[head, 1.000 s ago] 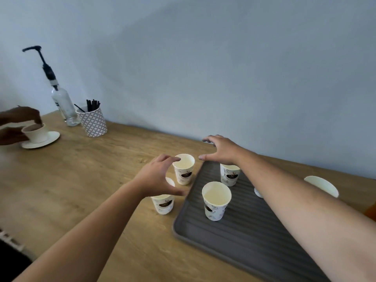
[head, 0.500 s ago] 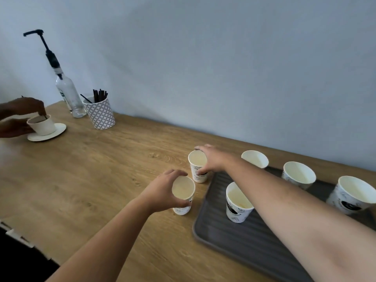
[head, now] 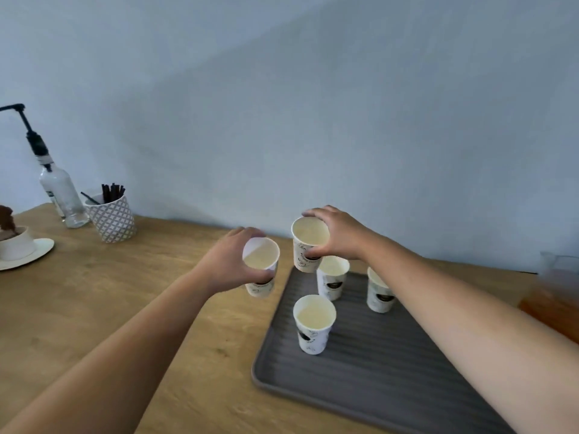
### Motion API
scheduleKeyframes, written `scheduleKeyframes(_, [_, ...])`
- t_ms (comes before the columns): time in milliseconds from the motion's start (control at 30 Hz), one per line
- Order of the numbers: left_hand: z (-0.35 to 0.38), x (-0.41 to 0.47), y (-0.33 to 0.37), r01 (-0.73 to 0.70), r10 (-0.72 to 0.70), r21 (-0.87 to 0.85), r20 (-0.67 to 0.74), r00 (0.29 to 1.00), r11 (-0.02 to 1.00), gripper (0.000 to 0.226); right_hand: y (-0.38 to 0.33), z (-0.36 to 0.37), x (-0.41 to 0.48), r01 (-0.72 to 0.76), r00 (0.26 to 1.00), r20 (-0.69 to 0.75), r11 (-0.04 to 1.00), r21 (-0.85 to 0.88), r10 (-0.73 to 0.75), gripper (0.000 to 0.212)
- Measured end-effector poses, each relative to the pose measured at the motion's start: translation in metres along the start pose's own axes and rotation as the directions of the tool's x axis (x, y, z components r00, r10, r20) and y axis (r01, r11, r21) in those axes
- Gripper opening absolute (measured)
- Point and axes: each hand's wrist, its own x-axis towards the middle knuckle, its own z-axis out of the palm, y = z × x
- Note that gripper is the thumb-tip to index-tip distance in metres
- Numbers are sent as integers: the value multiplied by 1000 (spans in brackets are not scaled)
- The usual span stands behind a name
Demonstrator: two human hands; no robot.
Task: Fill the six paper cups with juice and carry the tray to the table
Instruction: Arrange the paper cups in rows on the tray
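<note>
On the wooden counter (head: 94, 308), against the pale blue wall (head: 313, 104), a grey ribbed tray (head: 376, 371) lay at the near right, and three paper cups stood on it: one near cup (head: 314, 324) close to the left edge of the tray, one middle cup (head: 332, 281) farther back, and one right cup (head: 379, 292) that was partly hidden behind the right forearm. The left hand (head: 228, 264) was closed around a fourth paper cup (head: 261, 267), with fingers on the far side of the rim and the thumb on the near side, and it held this cup above the counter, just left of the tray edge. The right hand (head: 338, 234) gripped a fifth paper cup (head: 308, 245) from the right side and held it in the air over the far left corner of the tray, just in front of the middle cup. Both held cups were upright or only a little tilted, and they were near to each other but apart. All cups looked pale inside; whether they had juice, I could not tell. At the far right, a clear jug (head: 557, 292) with orange liquid was blurred at the edge of the view. At the far left stood a glass bottle (head: 61, 195) with a black pump, beside it a patterned holder (head: 112, 219) with dark sticks, and nearer to the left edge a white mug (head: 15, 245) on a saucer (head: 37, 252).
</note>
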Motion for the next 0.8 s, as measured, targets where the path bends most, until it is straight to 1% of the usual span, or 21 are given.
scheduleKeyframes(67, [5, 8, 33, -54, 54, -23, -1, 999, 998, 72, 14, -25, -27, -29, 999, -36, 1000, -9, 28, 82])
scheduleKeyframes(167, [25, 15, 85, -128, 129, -60, 21, 991, 990, 78, 39, -55, -72, -98, 992, -87, 995, -16, 96, 81])
scheduleKeyframes(333, [80, 10, 141, -164, 173, -97, 96, 980, 982, 83, 80, -69, -143, -231, 964, -141, 973, -13, 227, 79])
scheduleKeyframes(433, [116, 5, 152, -146, 158, -84, 157, 975, 986, 77, 102, -56, -176, -296, 947, -127, 955, 4, 294, 81])
scheduleKeyframes(533, [144, -4, 155, -123, 135, -65, 220, 966, 990, 77, 120, -38, -199, -355, 928, -110, 934, 29, 356, 84])
scheduleKeyframes(600, [158, -9, 153, -109, 119, -56, 247, 962, 993, 76, 129, -26, -210, -387, 916, -92, 920, 54, 391, 84])
scheduleKeyframes(700, [173, -16, 148, -65, 72, -34, 298, 952, 997, 79, 140, -11, -223, -419, 898, -100, 903, 94, 428, 84])
scheduleKeyframes(800, [182, -22, 142, -33, 45, -44, 313, 949, 998, 80, 146, 5, -232, -448, 883, -107, 888, 101, 458, 85])
